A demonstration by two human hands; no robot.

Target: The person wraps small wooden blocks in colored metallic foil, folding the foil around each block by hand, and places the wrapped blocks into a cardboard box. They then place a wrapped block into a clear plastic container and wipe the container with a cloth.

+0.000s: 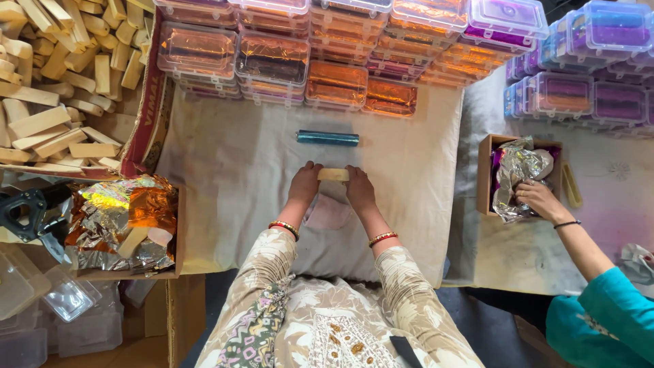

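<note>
A tabletop covered by a pale cream cloth (231,163) carries everything. On it, near the middle, lies a shiny teal foil-wrapped roll (328,138), and just below that a small pale wooden block (333,174). Along the far edge stand stacks of clear plastic boxes with orange foil inside (334,82). At the left sits a brown cardboard box of crumpled orange and silver foil (122,221); at the right, a small cardboard box of purple and silver foil (521,174).

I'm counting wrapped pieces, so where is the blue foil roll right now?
The blue foil roll lies on the white cloth at centre, just beyond both hands, in front of the stacked clear boxes.
</note>
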